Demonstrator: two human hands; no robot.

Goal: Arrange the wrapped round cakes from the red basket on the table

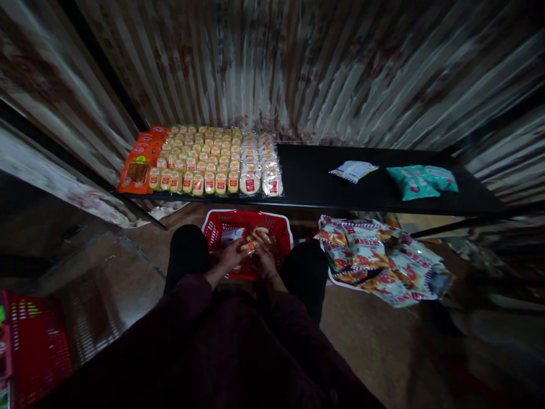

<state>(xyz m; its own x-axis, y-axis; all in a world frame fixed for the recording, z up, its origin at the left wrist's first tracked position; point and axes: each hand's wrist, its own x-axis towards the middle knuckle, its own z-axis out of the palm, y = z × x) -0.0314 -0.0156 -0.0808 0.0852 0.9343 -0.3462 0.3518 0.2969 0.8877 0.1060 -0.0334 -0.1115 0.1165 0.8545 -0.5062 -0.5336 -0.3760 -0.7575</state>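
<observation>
Both of my hands are inside a red basket (247, 216) with a white rim, between my knees. My left hand (232, 254) has its fingers closed on the left end of a small yellow packet (249, 247). At the packet's right side is my right hand (264, 257), its fingers closed round small yellow packets. Pale round packets (260, 232) show just beyond the fingers, and a white-blue packet (232, 234) lies in the basket's left part. On the black shelf (306, 182) stand rows of yellow packets (198, 182) and round white packets (250, 182).
Orange bags (138, 162) lie at the shelf's left end; a white-blue bag (354, 170) and teal bags (413, 182) lie on its right half. A basket heaped with snack bags (368, 250) stands right of my knee. Another red basket (38, 335) is at the lower left.
</observation>
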